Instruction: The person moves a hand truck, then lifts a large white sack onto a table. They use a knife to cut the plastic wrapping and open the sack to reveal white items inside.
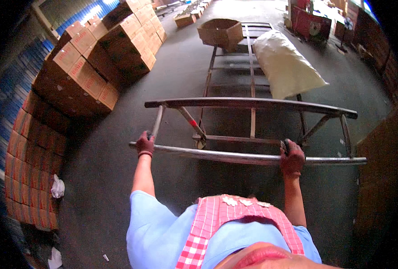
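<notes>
Both my hands wear dark red gloves and grip the metal push bar (217, 155) of a cart. My left hand (145, 144) closes round the bar near its left end. Farther along, right of the bar's middle, my right hand (292, 157) is wrapped round it too. Beyond the bar, the cart's open metal frame (252, 103) stretches ahead on wheels. A stuffed white sack (285, 62) lies along its right side. Toward the cart's far left sits an open brown cardboard box (220, 33); what is inside cannot be made out.
Stacked cardboard cartons (80, 67) rise along the left, with more packed rows (33, 175) nearer me. A red machine (310, 22) stands at the far right. Crumpled white plastic (57, 186) and small litter (105, 258) lie on the dark floor. A brown surface (378, 166) borders the right.
</notes>
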`<action>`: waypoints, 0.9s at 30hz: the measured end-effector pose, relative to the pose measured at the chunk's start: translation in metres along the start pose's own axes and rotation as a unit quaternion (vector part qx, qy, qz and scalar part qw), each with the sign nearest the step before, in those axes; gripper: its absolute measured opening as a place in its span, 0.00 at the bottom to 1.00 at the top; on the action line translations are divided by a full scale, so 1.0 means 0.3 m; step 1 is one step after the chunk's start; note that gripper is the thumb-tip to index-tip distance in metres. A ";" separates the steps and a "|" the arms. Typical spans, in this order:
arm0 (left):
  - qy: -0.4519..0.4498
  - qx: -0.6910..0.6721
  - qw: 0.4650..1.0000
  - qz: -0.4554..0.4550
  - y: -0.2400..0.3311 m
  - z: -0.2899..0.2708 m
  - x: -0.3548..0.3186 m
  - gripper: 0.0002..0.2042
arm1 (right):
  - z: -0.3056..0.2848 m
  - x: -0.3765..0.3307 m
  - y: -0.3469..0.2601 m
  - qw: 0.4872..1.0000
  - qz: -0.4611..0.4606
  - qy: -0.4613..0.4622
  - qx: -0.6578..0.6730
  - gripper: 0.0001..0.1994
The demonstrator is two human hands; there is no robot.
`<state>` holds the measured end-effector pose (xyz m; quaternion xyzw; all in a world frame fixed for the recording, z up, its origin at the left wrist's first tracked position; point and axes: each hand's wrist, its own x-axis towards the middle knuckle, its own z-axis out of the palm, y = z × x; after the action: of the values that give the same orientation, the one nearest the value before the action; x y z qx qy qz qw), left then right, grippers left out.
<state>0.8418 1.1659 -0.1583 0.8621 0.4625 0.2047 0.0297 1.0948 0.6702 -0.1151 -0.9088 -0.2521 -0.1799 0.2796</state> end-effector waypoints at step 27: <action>-0.312 -0.467 0.731 0.388 -0.118 -0.032 0.135 0.28 | 0.555 -0.110 -0.714 0.999 0.028 0.017 0.000 0.14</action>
<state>0.8301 1.2177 -0.1448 0.8597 -0.1015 0.1076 0.4889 0.9794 0.9115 -0.1708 -0.9124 -0.2216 -0.1875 0.2885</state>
